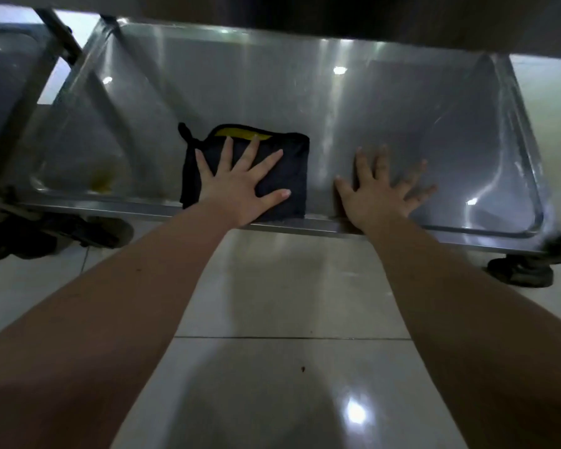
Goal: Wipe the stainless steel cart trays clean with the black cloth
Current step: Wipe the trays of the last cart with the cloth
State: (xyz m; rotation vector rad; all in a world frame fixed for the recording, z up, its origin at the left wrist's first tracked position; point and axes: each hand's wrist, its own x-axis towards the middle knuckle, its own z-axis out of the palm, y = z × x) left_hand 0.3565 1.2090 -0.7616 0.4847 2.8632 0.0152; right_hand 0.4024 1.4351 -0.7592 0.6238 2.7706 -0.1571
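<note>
Cloth (293,171) lies at the tray's (434,108) front edge right under the left grip (240,186), fingers splayed flat, pressing not clutching, right grip (379,192) resting open on bare steel just beside it, so left does the wiping I reckon.

The tray (305,102) is brushed stainless steel, glossy with streaked reflections. The cloth (292,176) looks soft, matt black, perhaps yellow-lined. The floor (289,286) is shiny glazed tile.
</note>
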